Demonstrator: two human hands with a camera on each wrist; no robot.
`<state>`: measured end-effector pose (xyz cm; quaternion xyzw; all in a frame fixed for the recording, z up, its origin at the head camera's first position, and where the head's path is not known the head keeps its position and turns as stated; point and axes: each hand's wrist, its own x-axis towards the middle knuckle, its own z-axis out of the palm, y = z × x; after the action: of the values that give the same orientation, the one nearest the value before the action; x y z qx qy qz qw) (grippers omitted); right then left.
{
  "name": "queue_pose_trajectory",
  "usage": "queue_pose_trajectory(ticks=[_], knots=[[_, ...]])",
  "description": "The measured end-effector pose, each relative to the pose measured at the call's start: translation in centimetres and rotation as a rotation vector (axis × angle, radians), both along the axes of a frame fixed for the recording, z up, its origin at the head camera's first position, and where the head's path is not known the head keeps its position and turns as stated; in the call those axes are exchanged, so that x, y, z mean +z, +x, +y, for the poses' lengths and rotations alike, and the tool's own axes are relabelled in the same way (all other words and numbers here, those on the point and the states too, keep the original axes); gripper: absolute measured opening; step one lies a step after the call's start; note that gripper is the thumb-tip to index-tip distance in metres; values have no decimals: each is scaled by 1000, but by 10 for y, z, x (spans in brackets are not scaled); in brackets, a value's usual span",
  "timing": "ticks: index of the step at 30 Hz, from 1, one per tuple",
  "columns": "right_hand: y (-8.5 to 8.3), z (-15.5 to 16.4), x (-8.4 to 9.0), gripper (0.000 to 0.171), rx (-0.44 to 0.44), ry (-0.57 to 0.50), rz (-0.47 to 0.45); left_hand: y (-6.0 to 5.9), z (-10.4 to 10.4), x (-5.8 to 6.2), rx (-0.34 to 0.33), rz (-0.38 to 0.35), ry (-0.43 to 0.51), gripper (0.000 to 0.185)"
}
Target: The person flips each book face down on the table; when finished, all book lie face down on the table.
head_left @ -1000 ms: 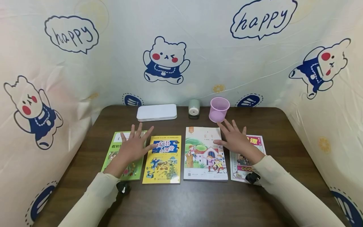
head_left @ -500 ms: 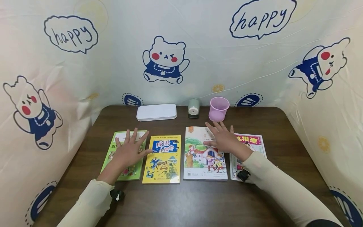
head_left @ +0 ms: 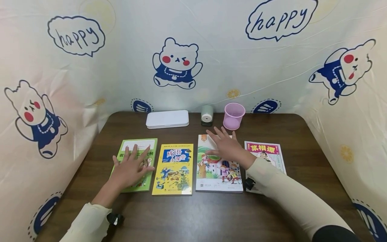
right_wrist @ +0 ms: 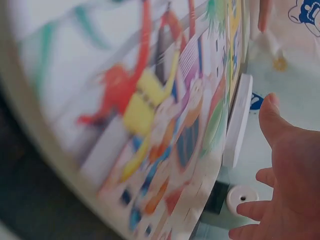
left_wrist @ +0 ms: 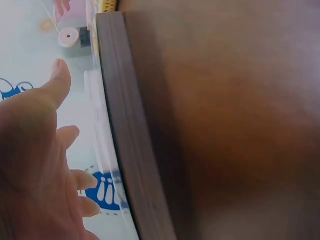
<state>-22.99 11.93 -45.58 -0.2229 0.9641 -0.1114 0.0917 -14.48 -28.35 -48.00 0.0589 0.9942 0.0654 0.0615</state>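
In the head view four books' worth of covers reduce to a row of several books on the brown table [head_left: 178, 218]. My left hand [head_left: 127, 170] hovers with fingers spread over the green book [head_left: 146, 179] at the left end, covering part of its cover. A yellow book [head_left: 172, 171] lies just right of that hand. Over the white book with cartoon children [head_left: 219, 181] is my right hand [head_left: 228, 148], its fingers spread and holding nothing. The right forearm overlaps the pink-titled book [head_left: 262, 148] at the right end. Both wrist views show palms with extended fingers, the left hand [left_wrist: 30, 150] and the right hand [right_wrist: 295, 180].
Along the table's back stand a white flat case [head_left: 167, 119], a grey-green pencil sharpener [head_left: 207, 115] and a pink cup [head_left: 234, 116]. A patterned cloth [head_left: 121, 64] hangs behind and around the table.
My left hand has moved left and toward the front, over the green book. My right hand has moved left, uncovering more of the pink-titled book. The books have stayed in place.
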Motion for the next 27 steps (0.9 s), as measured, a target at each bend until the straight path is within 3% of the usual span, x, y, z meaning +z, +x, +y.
queue_pose_trajectory(ticks=[9, 16, 27], knots=[[-2, -29, 2, 94, 43, 16, 7, 21, -16, -4, 34, -39, 18, 95], [-4, -48, 1, 94, 82, -11, -12, 30, -24, -2, 42, -59, 45, 96], [-6, -77, 1, 94, 118, 49, -29, 42, -39, -1, 60, -87, 51, 99]])
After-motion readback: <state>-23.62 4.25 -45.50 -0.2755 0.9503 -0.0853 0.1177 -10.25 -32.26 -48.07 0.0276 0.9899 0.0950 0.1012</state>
